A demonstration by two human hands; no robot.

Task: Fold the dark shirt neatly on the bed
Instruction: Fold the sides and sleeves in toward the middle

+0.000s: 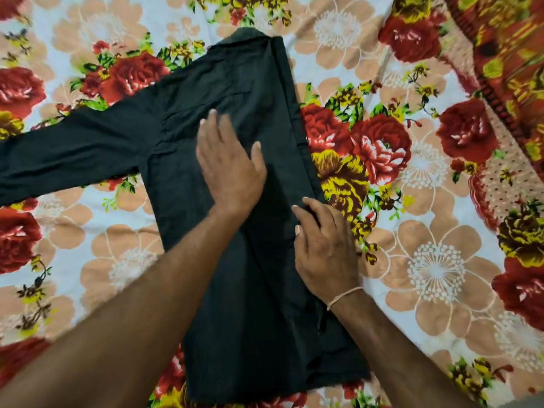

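One floral bedsheet (426, 260) covers the bed, with a red patterned blanket (506, 69) at 2 o'clock. Dark shirt (223, 98) lies flat at centre, collar toward 12 o'clock, one sleeve extended toward 9 o'clock, right side folded inward. Left hand (229, 163) presses flat on the shirt, fingers straight. Right hand (323, 245), at 4 o'clock from the left, pinches the folded edge. A thread bracelet (343, 297) circles the right wrist.

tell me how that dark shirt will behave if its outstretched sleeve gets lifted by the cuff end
The dark shirt looks thin and creased, so the sleeve would probably hang limp rather than hold its shape. It lies flat on the floral bedsheet, which suggests it is light. With the left hand pressing the body, the rest would likely stay put.
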